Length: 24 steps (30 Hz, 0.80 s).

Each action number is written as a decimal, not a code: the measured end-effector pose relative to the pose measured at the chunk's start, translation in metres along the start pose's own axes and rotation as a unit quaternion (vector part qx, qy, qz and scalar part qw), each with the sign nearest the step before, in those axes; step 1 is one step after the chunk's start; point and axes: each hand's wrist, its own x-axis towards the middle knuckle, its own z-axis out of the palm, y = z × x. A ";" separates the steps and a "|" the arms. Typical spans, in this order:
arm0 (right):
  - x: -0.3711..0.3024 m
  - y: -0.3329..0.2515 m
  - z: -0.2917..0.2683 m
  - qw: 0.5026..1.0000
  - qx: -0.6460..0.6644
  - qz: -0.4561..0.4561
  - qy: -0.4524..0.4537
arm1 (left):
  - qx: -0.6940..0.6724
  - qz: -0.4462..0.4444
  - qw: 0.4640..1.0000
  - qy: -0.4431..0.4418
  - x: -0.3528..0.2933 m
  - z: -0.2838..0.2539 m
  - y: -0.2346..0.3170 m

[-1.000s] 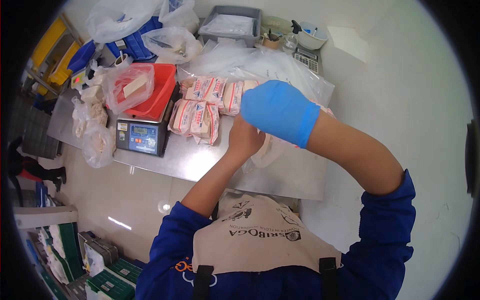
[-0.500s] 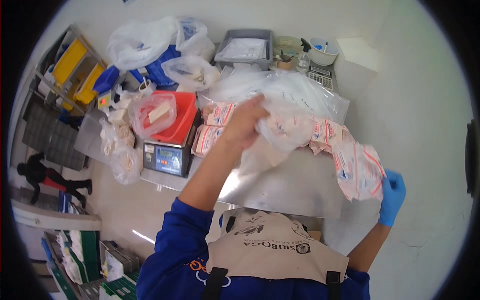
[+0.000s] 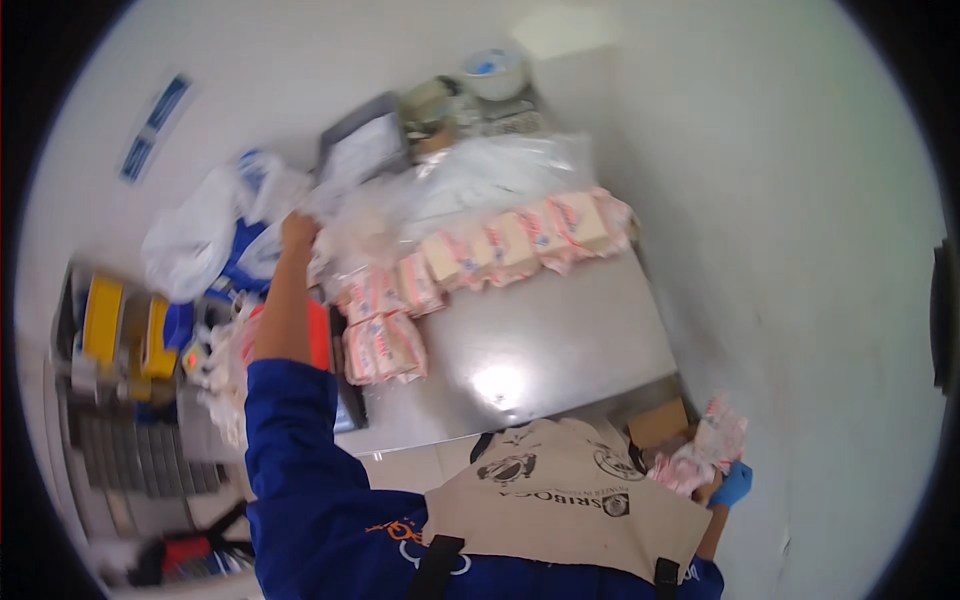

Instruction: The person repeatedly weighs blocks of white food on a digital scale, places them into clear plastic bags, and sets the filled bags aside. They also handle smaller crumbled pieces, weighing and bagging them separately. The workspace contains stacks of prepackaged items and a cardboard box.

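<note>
My bare left hand (image 3: 298, 230) is closed at the back left of the steel table, gripping a clear plastic bag (image 3: 365, 225) that spreads to its right, blurred. My right hand (image 3: 732, 485), in a blue glove, is low at the right beyond the table's edge. It is shut on crumpled red-and-white printed wrappers (image 3: 718, 435), above a brown cardboard box (image 3: 658, 425). Along the table runs a row of pale cream blocks (image 3: 512, 245) lying in opened printed wrapping. Several wrapped packs (image 3: 385, 345) sit at the row's left end.
Flat clear plastic bags (image 3: 500, 180) lie behind the row. A grey bin (image 3: 362, 145) and a white bowl (image 3: 493, 75) stand at the back. My left arm partly covers a red tray (image 3: 318, 335) on the left. Shelving with yellow bins (image 3: 103, 315) is farther left.
My left hand has moved left and back with the clear bag. My right hand has carried the wrappers down off the table's right side. The whole view has turned and shifted.
</note>
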 end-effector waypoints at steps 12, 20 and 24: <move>-0.122 0.177 -0.090 0.869 -0.298 0.330 0.216 | -0.146 -0.253 0.955 0.061 -0.003 -0.079 0.114; -0.103 0.179 -0.067 0.801 -0.530 -0.128 -0.247 | -0.479 0.137 0.860 0.110 0.094 -0.084 0.227; -0.085 0.130 -0.018 0.943 -0.057 0.306 -0.113 | -0.444 -0.013 0.883 -0.150 0.121 -0.067 0.277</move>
